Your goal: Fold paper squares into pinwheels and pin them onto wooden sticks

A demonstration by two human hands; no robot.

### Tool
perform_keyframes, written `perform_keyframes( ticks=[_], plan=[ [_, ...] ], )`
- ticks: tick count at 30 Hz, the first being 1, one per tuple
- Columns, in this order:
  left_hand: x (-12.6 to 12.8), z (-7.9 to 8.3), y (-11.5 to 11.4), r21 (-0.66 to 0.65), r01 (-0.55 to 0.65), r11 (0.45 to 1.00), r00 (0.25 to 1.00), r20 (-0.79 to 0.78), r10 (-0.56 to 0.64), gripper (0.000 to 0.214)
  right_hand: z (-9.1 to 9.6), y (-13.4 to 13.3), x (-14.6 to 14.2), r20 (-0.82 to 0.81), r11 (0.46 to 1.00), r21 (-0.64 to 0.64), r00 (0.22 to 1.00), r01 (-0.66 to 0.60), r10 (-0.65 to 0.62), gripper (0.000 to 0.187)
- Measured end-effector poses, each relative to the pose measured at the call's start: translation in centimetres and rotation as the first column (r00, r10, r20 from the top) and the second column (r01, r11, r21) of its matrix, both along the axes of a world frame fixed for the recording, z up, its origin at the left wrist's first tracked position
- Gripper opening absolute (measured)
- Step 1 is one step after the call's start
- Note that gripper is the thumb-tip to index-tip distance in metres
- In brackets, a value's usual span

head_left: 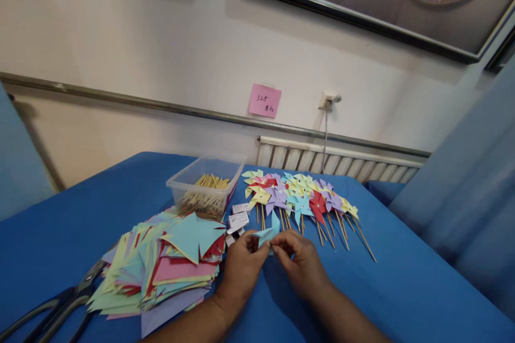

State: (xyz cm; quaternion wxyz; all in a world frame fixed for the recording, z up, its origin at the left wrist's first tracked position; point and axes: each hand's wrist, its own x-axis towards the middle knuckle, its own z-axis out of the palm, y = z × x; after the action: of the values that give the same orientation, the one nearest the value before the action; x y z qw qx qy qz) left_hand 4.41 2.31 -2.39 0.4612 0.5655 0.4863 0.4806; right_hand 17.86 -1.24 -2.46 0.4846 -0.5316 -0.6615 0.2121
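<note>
My left hand (242,262) and my right hand (301,260) meet over the blue table, both pinching a small light blue cut paper square (269,233) whose points are folded up between my fingertips. Just left of my hands lies a loose pile of cut coloured paper squares (161,262) in blue, yellow, red, pink and purple. Beyond my hands, several finished paper pinwheels on wooden sticks (300,197) lie in a row.
A clear plastic box of wooden sticks (205,190) stands behind the paper pile, with small white packets (238,220) beside it. Large black scissors (60,303) lie at the front left. The blue tablecloth (402,289) covers the table; a wall with a radiator (341,163) is behind.
</note>
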Motion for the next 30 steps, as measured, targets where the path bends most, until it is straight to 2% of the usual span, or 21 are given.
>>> perform_keyframes(
  ticks=[3,9,14,21,30],
  plan=[
    [0.02,0.4,-0.08,0.009,0.0,1.0,1.0,0.012,0.0,0.013,0.15,-0.22,-0.03,0.062,0.997,0.079,0.998,0.013,-0.018,0.016],
    [-0.08,0.94,-0.25,0.003,0.011,1.0,0.999,0.039,-0.011,0.016,-0.06,-0.37,-0.15,0.021,0.996,0.032,0.997,0.078,-0.079,0.012],
    [-0.13,0.72,-0.14,0.019,0.018,1.0,0.999,0.041,-0.019,0.018,-0.32,-0.15,-0.2,0.035,0.992,0.074,0.994,0.105,-0.107,0.014],
    [-0.25,0.79,0.08,0.01,0.022,1.0,0.998,0.055,-0.023,0.02,-0.56,-0.03,-0.14,0.015,0.991,0.042,0.991,0.129,-0.13,0.016],
    [-0.5,0.24,0.43,0.002,-0.018,1.0,1.0,0.021,0.018,0.019,-0.06,-0.22,0.42,0.034,0.981,0.132,0.988,0.144,-0.149,0.02]
  ],
)
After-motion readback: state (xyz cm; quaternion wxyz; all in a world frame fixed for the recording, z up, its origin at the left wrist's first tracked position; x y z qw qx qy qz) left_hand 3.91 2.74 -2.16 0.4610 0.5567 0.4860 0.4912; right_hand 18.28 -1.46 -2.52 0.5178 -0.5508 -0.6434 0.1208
